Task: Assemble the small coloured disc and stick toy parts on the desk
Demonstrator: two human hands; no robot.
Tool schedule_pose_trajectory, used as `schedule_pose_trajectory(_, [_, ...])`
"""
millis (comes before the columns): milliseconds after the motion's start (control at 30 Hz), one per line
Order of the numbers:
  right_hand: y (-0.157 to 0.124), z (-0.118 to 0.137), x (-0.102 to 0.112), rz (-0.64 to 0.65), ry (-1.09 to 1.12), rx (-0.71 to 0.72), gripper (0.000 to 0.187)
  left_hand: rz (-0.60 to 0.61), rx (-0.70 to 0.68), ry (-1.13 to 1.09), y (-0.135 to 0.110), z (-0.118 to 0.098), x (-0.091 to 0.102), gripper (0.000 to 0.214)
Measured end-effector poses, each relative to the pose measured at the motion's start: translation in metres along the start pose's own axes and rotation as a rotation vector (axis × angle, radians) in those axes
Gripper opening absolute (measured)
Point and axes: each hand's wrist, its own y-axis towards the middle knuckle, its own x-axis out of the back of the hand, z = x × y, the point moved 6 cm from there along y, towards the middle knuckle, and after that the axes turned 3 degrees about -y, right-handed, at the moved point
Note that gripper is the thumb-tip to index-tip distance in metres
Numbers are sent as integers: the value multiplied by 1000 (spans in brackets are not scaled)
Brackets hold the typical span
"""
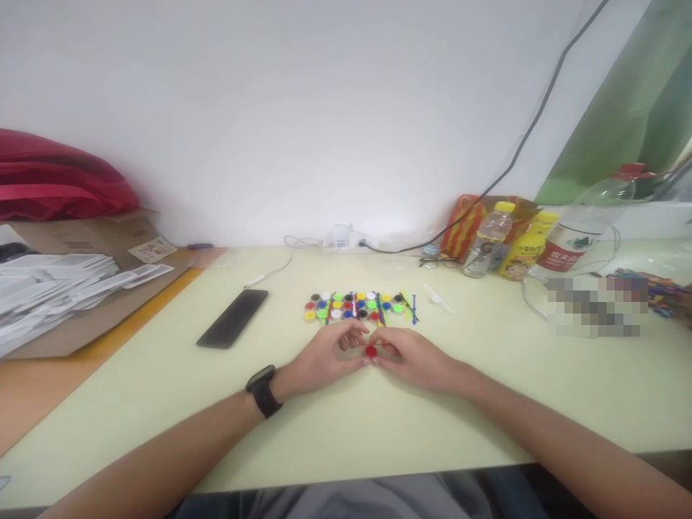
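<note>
A small red round disc is held between the fingertips of my two hands, just above the table. My left hand, with a dark watch on its wrist, has its thumb against the disc's left side and its other fingers curled. My right hand pinches the disc from the right. A thin red piece shows by the right fingers, partly hidden. Right beyond my hands lie rows of coloured round discs with thin coloured sticks among and beside them.
A black phone lies left of the discs. White flat pieces are heaped on cardboard farther left. A white stick piece, eyeglasses, bottles and a pile of coloured sticks are toward the right. A cable runs along the wall.
</note>
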Motion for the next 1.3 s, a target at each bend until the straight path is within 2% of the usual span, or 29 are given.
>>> schedule_pose_trajectory(133, [8, -7, -4, -64, -7, -3, 13, -27, -24, 122, 1, 3, 5, 32])
schedule_pose_trajectory(233, [10, -9, -5, -98, 43, -3, 21, -39, -40, 173, 3, 5, 7, 29])
schedule_pose_trajectory(333, [9, -8, -4, -109, 189, 23, 24, -49, -43, 175, 4, 6, 8, 26])
schedule_pose_trajectory(433, [11, -9, -4, -94, 430, 37, 20, -56, -41, 168, 5, 5, 8, 19])
schedule_pose_trajectory(500, [14, -15, -4, -106, 551, 2, 17, -63, -35, 152, 5, 5, 9, 13])
schedule_pose_trajectory(633, [18, -28, -3, -179, 665, -84, 18, -103, -28, 131, 5, 10, 13, 13])
schedule_pose_trajectory(733, [19, -33, -3, -170, 750, -160, 21, -150, -25, 103, 6, 14, 17, 13])
schedule_pose_trajectory(933, [15, -37, 3, -152, 768, -246, 24, -164, 44, 23, 9, 21, 22, 19])
schedule_pose_trajectory(1133, [13, -40, 1, -142, 787, -321, 23, -165, 50, 23, 9, 20, 24, 20])
schedule_pose_trajectory(1300, [14, -43, -2, -119, 786, -297, 24, -138, 43, 44, 8, 20, 23, 19])
